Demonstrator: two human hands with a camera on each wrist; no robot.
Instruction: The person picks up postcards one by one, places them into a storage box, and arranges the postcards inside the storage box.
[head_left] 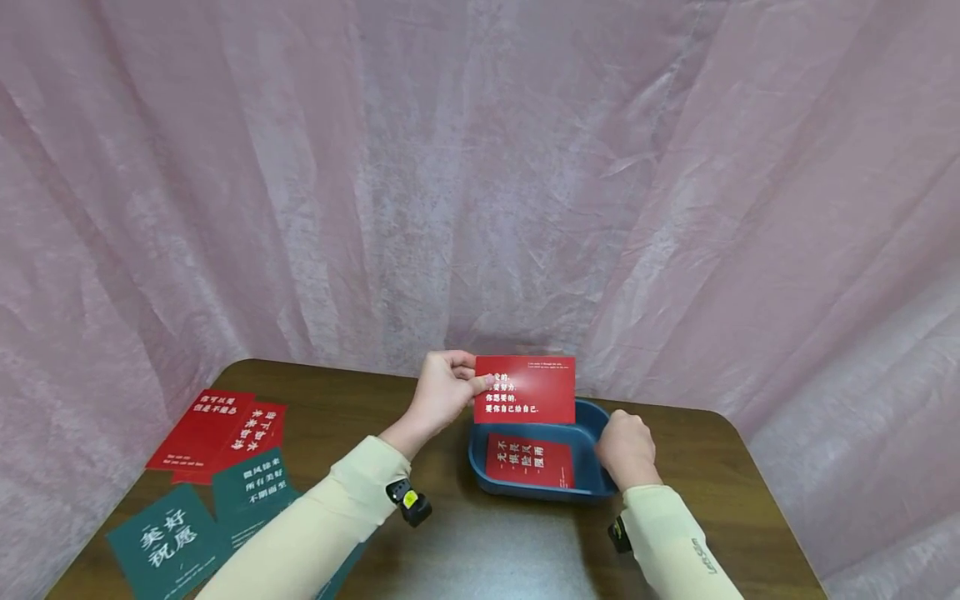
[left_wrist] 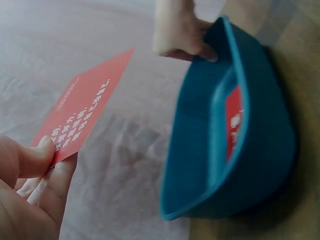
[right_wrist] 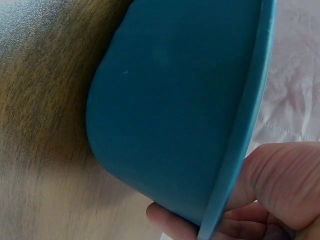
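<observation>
Between thumb and fingers, my left hand [head_left: 442, 390] pinches a red card [head_left: 536, 387] by its left end. White characters cover the card, which is held up above the back of a blue plastic basin [head_left: 517, 490]. In the left wrist view the same red card [left_wrist: 87, 107] slants away from the thumb. My right hand [head_left: 628, 446] grips the basin's right rim, thumb on the inside and fingers outside, as the right wrist view of the basin wall [right_wrist: 170, 100] shows. Another red card [head_left: 528, 461] with white writing lies inside the basin.
Two overlapping red cards [head_left: 202, 429] lie at the table's left. Nearer, green cards [head_left: 168, 546] lie partly under my left forearm. The wooden table [head_left: 712, 475] ends at a pink curtain [head_left: 480, 183] behind.
</observation>
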